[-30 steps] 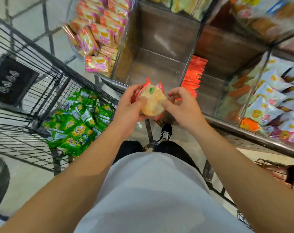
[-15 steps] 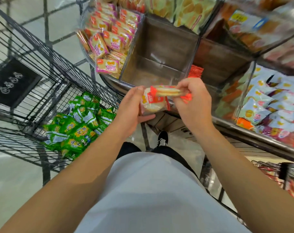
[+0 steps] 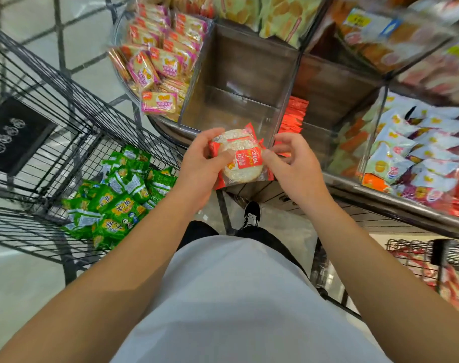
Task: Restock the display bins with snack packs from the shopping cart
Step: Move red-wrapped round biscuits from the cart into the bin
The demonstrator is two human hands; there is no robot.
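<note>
Between both hands | snack pack (image 3: 239,157) | left hand (image 3: 199,169) grips | right hand (image 3: 294,166) pinches

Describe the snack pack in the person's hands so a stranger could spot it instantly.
Start at the empty brown display bin between the pink-wrapped crackers and the orange-red packets. In front of its clear wall, the left hand and right hand hold the red-edged clear pack. Unlike its neighbours, it shows a round, pale rice cracker.

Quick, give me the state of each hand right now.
Left hand: holding the red rice cracker pack, fingers and thumb curled round its left side.
Right hand: pinching the same pack at its right edge.
</note>
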